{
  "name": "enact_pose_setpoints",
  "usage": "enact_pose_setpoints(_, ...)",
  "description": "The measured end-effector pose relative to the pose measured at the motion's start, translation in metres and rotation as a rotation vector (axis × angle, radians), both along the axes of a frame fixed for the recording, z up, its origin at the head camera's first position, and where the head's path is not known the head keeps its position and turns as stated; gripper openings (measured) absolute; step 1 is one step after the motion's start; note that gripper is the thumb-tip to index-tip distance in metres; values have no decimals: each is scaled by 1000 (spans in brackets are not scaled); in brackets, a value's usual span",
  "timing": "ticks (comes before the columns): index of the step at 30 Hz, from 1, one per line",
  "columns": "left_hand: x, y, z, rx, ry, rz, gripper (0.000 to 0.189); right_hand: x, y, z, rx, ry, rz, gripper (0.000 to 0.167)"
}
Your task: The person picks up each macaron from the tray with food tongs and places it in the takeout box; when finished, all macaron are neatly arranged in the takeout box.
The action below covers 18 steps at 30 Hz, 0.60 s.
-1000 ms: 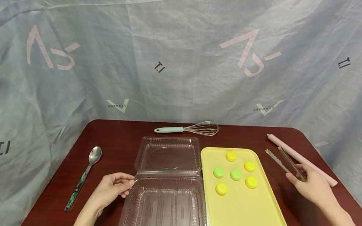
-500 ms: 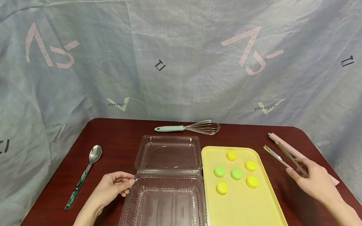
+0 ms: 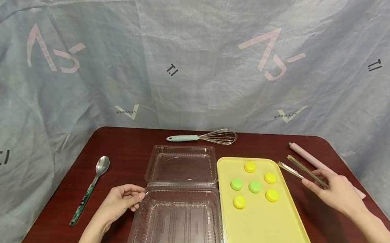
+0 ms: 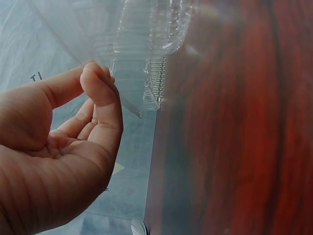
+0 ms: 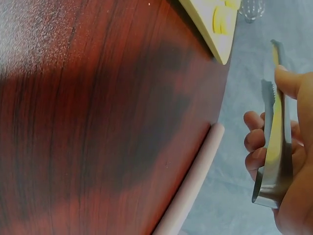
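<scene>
My left hand (image 3: 119, 202) pinches the left edge of a clear plastic clamshell box (image 3: 174, 226) between thumb and finger, near its hinge. The box lies with its lid folded back, and nothing shows inside. At the right, my right hand (image 3: 338, 191) holds metal tongs (image 5: 275, 161), whose tips are apart and point at the upper right edge of the yellow tray (image 3: 264, 233). On the tray sit several yellow macarons (image 3: 272, 195) and two green macarons (image 3: 254, 187). Thumb and fingers lie on opposite sides of the tongs in the right wrist view.
A whisk (image 3: 204, 137) with a pale handle lies behind the box. To the left is a spoon (image 3: 90, 192) with a dark green patterned handle. A pale pink rolling pin (image 3: 309, 158) lies beyond the right hand, partly hidden by it. Grey cloth (image 3: 190, 78) hangs behind the table.
The right hand has carried the tongs up and to the left, so their tips are now at the tray's edge. The left hand and the box keep their place.
</scene>
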State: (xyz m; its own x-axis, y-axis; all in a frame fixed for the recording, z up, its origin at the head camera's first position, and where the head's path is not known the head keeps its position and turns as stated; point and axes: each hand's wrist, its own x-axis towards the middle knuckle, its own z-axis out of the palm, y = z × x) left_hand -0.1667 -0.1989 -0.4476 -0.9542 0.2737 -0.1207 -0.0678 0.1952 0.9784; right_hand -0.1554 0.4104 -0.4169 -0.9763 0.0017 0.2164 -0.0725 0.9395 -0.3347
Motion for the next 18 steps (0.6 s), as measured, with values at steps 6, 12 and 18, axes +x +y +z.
enact_pose_setpoints(6,0,1,1,-1,2,4,34,-2,-2,-3,34,-13,37,48)
enact_pose_setpoints(12,0,1,1,6,5,2,33,-5,-3,-6,83,-16,97,48)
enact_pose_setpoints(18,0,0,0,2,-1,3,33,-8,-5,-6,104,-27,152,49)
